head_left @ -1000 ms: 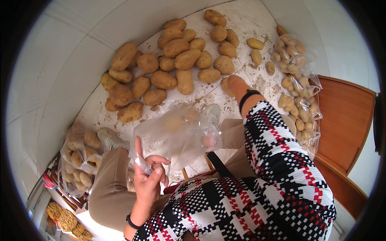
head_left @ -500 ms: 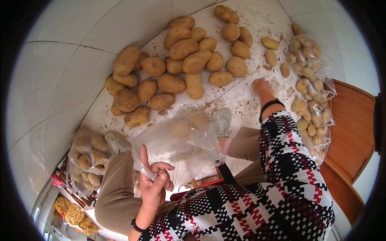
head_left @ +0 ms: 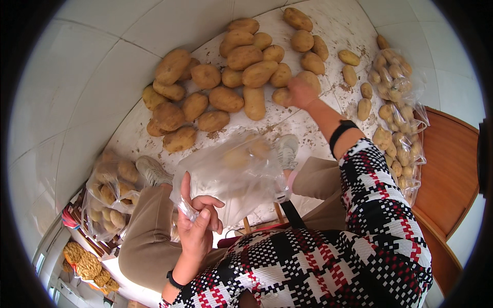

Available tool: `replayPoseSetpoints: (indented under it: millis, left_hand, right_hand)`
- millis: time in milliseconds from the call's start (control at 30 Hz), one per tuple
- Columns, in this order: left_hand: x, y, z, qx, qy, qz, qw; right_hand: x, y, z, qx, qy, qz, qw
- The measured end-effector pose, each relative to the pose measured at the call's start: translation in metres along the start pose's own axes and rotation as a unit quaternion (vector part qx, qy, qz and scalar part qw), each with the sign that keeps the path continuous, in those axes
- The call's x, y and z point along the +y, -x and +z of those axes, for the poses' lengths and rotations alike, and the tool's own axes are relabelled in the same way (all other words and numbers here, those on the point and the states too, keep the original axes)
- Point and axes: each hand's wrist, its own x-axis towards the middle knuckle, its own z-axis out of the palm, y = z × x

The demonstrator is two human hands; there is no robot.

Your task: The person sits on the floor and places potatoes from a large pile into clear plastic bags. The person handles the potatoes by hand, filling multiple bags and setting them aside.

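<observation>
My left hand (head_left: 197, 218) pinches the edge of a clear plastic bag (head_left: 205, 164) between thumb and curled fingers, its index finger pointing up. The bag hangs open between my knees, with a few potatoes (head_left: 237, 158) showing blurred through its film. My right hand (head_left: 304, 93) is stretched out over the floor, its fingers closed at the right end of an oblong potato (head_left: 282, 96). A larger round potato (head_left: 309, 81) lies right behind that hand. The fingertips are partly hidden.
Many loose potatoes (head_left: 226, 98) lie ahead and left on the dirt-strewn white floor (head_left: 328, 123). Several smaller ones (head_left: 349, 75) form a line at right. Filled potato bags stand at right (head_left: 403, 149) and left (head_left: 110, 195). Beyond the right bags is a brown wooden board (head_left: 447, 164).
My right hand has moved left and farther away to the oblong potato. A small potato now lies at the near end of the right-hand line. My left hand keeps its hold.
</observation>
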Motion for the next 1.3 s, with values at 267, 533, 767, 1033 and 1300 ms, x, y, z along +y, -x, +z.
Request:
replayPoseSetpoints:
  millis: [267,533,767,1033,1300]
  left_hand:
    - [0.002,0.014,-0.013,-0.010,-0.002,0.026,1.000]
    - [0.007,0.026,-0.014,0.119,-0.070,0.050,0.989]
    - [0.009,0.037,-0.015,0.067,-0.015,0.072,0.995]
    - [0.004,0.051,-0.020,-0.014,0.020,0.035,0.999]
    - [0.003,0.064,-0.039,-0.075,0.068,-0.003,0.995]
  right_hand:
    - [-0.030,0.017,0.045,0.003,0.128,0.011,0.992]
    - [-0.034,0.038,0.008,-0.086,-0.318,0.100,0.939]
    - [-0.130,0.066,-0.109,-0.437,-0.661,-0.072,0.605]
    - [-0.239,0.122,-0.039,-0.571,-0.572,-0.056,0.586]
    - [-0.281,0.097,0.057,-0.393,-0.148,-0.017,0.907]
